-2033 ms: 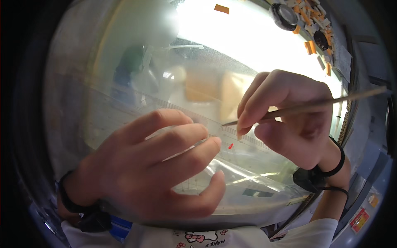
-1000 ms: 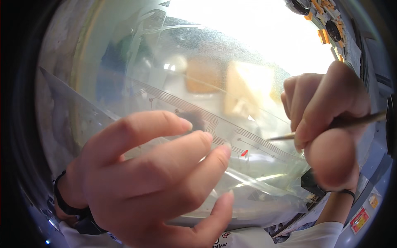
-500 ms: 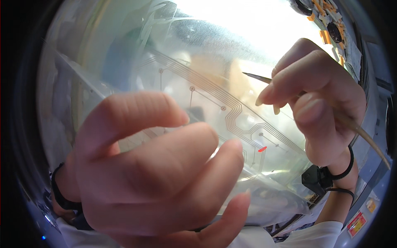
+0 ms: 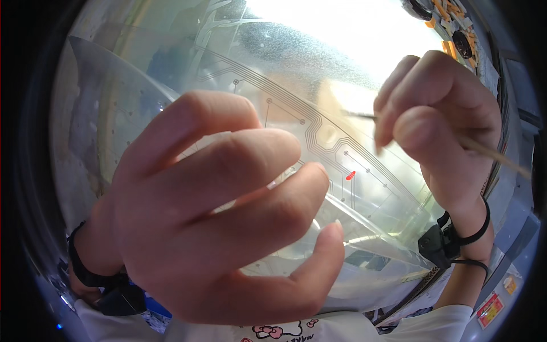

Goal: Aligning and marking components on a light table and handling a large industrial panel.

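A clear plastic film (image 4: 379, 225) printed with thin grey circuit lines lies on a pale, brightly lit surface. One small red mark (image 4: 351, 175) shows among the lines. Over the film's near left part is my left hand (image 4: 222, 199), its fingers curled but apart; the film's near edge runs beneath it. Whether its fingertips touch the film is hidden. At the right, my right hand (image 4: 439, 125) grips a fine paintbrush (image 4: 490, 149) with a slim, pale handle. The brush's thin dark tip points left above the film, apart from the red mark.
Orange and pale small pieces (image 4: 456, 28) lie at the far right with dark round items. A black device (image 4: 439, 245) is strapped to my right wrist, another (image 4: 122, 299) to my left. The film's left corner (image 4: 85, 54) curls upward.
The film and its red mark have shifted away from me and slightly left, and my left hand has moved the same way with its fingers more spread. The brush tip has swung slightly down and right.
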`<move>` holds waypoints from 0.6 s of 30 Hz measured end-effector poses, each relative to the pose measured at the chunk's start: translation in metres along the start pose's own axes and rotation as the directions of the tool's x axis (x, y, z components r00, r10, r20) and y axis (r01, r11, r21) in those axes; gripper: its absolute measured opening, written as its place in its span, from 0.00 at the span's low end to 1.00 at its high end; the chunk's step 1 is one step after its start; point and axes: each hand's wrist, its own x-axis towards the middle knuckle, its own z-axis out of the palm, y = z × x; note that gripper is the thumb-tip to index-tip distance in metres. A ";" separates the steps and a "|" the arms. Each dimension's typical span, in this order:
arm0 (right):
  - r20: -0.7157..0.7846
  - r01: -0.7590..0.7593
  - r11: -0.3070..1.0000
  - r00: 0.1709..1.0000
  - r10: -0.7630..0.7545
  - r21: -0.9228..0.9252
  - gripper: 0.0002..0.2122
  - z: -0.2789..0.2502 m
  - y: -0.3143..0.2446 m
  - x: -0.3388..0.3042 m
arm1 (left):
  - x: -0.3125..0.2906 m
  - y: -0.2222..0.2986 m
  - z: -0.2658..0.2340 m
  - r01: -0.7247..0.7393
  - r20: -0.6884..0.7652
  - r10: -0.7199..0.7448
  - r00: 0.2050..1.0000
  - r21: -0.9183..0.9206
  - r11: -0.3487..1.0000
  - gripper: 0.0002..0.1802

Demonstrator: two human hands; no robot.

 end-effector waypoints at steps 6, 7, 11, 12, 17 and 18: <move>0.040 -0.015 0.985 0.999 0.008 0.173 0.14 -0.002 0.001 0.001 | -0.001 -0.008 -0.007 -0.036 -0.015 0.036 0.999 -0.009 0.999 0.15; 0.029 0.010 0.988 0.999 -0.015 0.156 0.14 -0.002 0.001 0.001 | -0.001 -0.010 -0.006 -0.039 -0.017 0.038 0.999 -0.013 0.999 0.15; -0.029 -0.091 0.958 0.994 0.102 0.270 0.13 0.005 -0.003 -0.003 | -0.003 -0.011 -0.002 -0.071 -0.034 0.071 0.997 0.013 0.997 0.17; -0.028 -0.092 0.958 0.994 0.103 0.271 0.13 0.006 -0.002 -0.004 | -0.002 -0.011 -0.001 -0.086 0.002 0.086 0.996 0.050 0.995 0.19; -0.055 -0.205 0.954 0.974 0.222 0.217 0.15 0.006 -0.009 -0.012 | 0.002 0.002 -0.001 -0.016 0.060 0.015 0.998 0.026 1.000 0.22; -0.056 -0.208 0.954 0.973 0.225 0.215 0.15 0.007 -0.010 -0.014 | 0.002 0.004 0.001 0.028 0.074 -0.028 0.997 0.000 1.000 0.22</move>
